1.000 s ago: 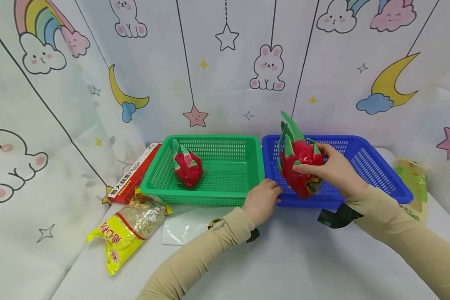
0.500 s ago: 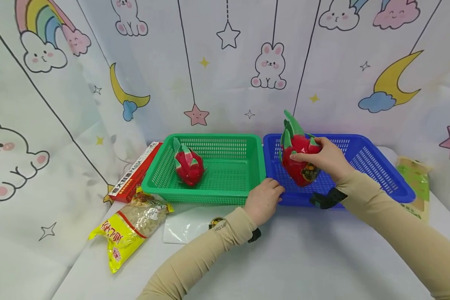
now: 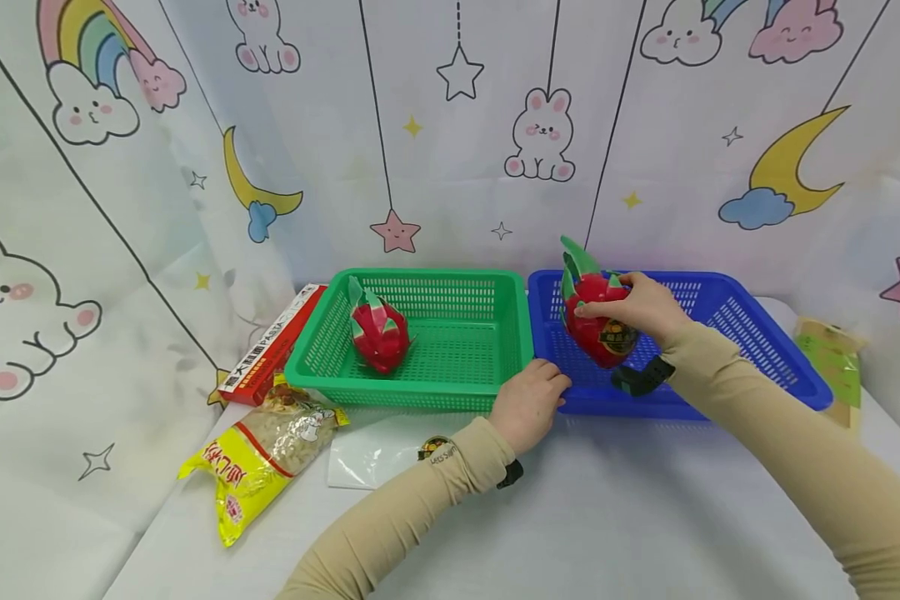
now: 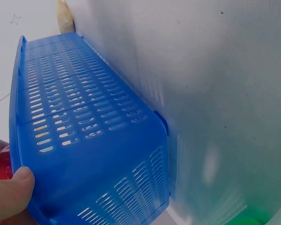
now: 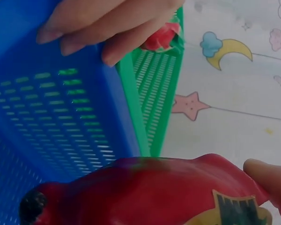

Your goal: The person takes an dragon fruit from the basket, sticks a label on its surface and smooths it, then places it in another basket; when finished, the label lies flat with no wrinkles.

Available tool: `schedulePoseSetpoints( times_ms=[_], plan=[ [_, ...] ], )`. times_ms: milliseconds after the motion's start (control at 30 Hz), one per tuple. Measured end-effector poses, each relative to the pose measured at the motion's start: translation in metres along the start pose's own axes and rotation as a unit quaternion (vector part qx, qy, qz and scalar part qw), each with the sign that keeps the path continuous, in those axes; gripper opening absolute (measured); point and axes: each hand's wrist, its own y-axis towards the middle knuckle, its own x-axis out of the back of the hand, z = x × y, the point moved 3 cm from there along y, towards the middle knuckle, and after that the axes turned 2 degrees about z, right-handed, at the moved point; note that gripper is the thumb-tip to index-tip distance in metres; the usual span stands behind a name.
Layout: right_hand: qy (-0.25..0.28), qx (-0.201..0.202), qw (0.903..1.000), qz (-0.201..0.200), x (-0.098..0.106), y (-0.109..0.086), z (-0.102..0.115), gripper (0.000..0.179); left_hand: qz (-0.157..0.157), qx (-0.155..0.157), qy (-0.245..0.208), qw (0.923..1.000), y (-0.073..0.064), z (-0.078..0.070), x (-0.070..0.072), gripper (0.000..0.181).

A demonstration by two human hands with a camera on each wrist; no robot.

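In the head view my right hand [image 3: 645,308] holds a red dragon fruit [image 3: 591,335] with green leaf tips and a dark label. The fruit is tilted, leaves up, at the left part of the blue basket [image 3: 780,354]. My left hand [image 3: 527,406] grips that basket's near left corner. The left wrist view shows its thumb [image 4: 19,187] pressed against the outside of the blue rim; its fingers curl inside, seen in the right wrist view. Another dragon fruit [image 3: 381,335] lies in the green basket [image 3: 412,393] on the left.
Left of the green basket lie a red pasta box [image 3: 266,350] and a yellow bag of pasta [image 3: 270,458]. A white flat packet [image 3: 367,454] lies in front. Beyond the blue basket is a green-and-tan packet [image 3: 832,367]. A patterned curtain [image 3: 450,183] hangs behind.
My right hand has carried the dragon fruit slightly left and away from me, lower toward the blue basket's floor. My left hand keeps its grip on the corner.
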Motion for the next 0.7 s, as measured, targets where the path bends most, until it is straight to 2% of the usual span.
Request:
schedulePoseSetpoints(
  times_ms=[300, 700],
  plan=[
    [-0.05, -0.014, 0.9986, 0.01, -0.005, 0.012, -0.009, 0.102, -0.011, -0.004, 0.004, 0.9999, 0.001, 0.0, 0.0, 0.014],
    [-0.097, -0.007, 0.9945, 0.04, -0.011, 0.023, -0.013, 0.101, -0.005, 0.0, 0.012, 0.9999, 0.0, 0.0, -0.001, 0.014]
  ],
)
